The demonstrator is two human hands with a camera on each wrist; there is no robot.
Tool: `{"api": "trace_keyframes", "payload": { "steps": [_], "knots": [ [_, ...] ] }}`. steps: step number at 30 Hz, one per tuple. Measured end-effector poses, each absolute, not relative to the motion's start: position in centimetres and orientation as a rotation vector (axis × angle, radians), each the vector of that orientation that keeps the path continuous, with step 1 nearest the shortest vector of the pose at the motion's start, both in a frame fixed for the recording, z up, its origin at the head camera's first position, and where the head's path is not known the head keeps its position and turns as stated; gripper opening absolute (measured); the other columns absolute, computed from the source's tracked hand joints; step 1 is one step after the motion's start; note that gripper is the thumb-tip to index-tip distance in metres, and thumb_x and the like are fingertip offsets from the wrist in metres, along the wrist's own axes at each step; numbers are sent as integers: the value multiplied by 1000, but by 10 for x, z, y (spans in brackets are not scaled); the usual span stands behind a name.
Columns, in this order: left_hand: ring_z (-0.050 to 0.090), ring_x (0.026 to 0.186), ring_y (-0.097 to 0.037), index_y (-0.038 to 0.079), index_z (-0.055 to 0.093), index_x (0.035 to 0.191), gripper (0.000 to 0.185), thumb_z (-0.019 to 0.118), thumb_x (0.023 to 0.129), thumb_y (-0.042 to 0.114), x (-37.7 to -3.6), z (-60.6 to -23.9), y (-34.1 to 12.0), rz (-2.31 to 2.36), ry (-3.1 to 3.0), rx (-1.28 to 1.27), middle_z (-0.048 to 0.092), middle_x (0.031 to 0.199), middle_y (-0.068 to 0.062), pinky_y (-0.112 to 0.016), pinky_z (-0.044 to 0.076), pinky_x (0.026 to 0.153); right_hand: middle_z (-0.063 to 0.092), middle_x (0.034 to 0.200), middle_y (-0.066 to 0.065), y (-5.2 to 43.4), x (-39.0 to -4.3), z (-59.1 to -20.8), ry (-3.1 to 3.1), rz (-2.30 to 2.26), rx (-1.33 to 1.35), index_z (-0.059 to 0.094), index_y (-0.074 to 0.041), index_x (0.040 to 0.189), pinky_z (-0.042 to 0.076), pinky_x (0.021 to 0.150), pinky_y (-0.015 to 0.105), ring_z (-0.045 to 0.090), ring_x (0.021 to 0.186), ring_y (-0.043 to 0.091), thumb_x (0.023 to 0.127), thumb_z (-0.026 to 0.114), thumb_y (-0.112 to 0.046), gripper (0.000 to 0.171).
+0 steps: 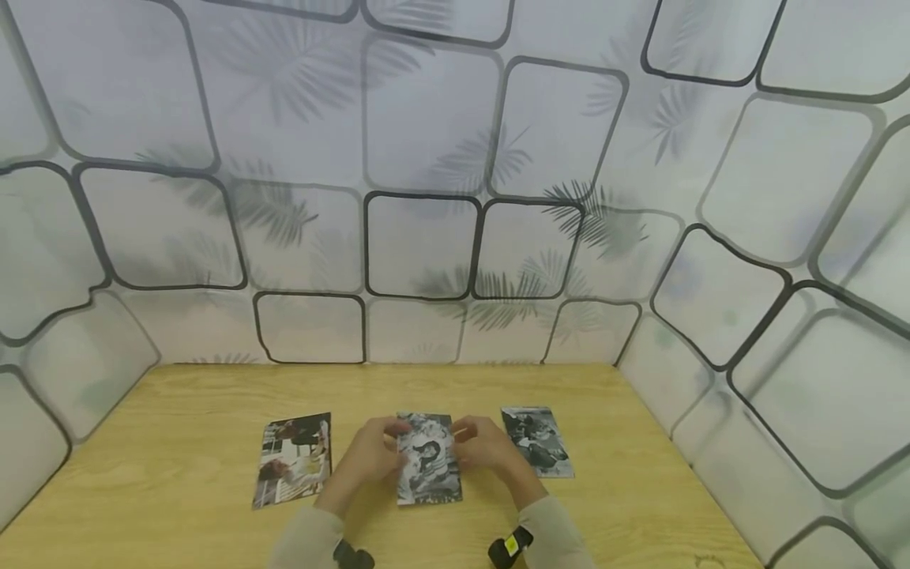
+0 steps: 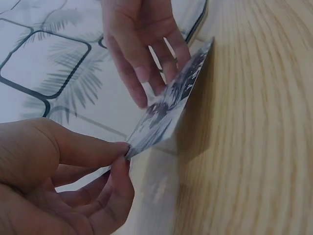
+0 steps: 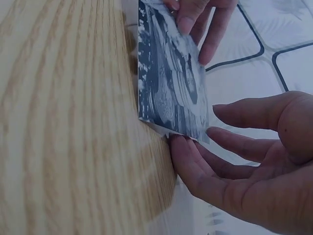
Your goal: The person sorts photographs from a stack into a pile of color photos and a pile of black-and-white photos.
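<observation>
In the head view a black-and-white photo card (image 1: 430, 478) stands in the middle, between both hands, with a swirling pattern round a dark figure. My left hand (image 1: 373, 452) pinches its left edge between thumb and fingers; the left wrist view shows the card (image 2: 168, 107) tilted over the wood, casting a shadow. On the other side, my right hand (image 1: 486, 449) has its fingertips at the right edge. The right wrist view shows those fingers touching the card's edge from beneath, while the thumb (image 3: 239, 111) stays apart from it.
On the wooden table (image 1: 213, 395), a photo card (image 1: 295, 466) with people lies to the left. Another black-and-white photo card (image 1: 535, 438) lies to the right, just beyond the right hand. Patterned cloth walls (image 1: 419, 245) rise behind and along the sides.
</observation>
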State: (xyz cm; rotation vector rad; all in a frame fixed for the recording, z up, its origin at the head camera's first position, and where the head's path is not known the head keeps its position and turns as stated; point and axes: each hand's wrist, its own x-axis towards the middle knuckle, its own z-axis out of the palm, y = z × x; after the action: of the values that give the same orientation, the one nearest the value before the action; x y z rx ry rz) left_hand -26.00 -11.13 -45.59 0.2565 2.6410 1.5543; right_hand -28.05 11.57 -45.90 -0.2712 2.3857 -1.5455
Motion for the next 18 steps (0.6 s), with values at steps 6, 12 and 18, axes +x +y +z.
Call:
{"api": "trace_keyframes", "payload": {
  "steps": [6, 12, 18],
  "knots": [
    [69, 80, -18, -3, 68, 123, 42, 76, 82, -9, -257, -453, -112, 1608, 2610, 257, 66, 121, -21, -32, 62, 61, 63, 124, 28, 122, -281, -460, 2398, -1501, -310, 58, 5, 137, 66, 78, 43, 72, 91, 25, 96, 69, -4, 44],
    [67, 73, -15, -3, 67, 123, 44, 77, 81, -8, -257, -454, -113, 1588, 2633, 235, 66, 121, -21, -30, 61, 61, 64, 119, 26, 128, -282, -457, 2392, -1497, -374, 59, 5, 136, 66, 75, 42, 73, 86, 24, 95, 67, -1, 42],
    [72, 75, -17, -7, 63, 129, 50, 77, 82, -7, -255, -450, -115, 1639, 2551, 288, 64, 129, -28, -33, 65, 66, 66, 116, 25, 133, -282, -458, 2378, -1512, -405, 60, 6, 134, 66, 75, 42, 72, 86, 23, 93, 67, 2, 42]
  ]
}}
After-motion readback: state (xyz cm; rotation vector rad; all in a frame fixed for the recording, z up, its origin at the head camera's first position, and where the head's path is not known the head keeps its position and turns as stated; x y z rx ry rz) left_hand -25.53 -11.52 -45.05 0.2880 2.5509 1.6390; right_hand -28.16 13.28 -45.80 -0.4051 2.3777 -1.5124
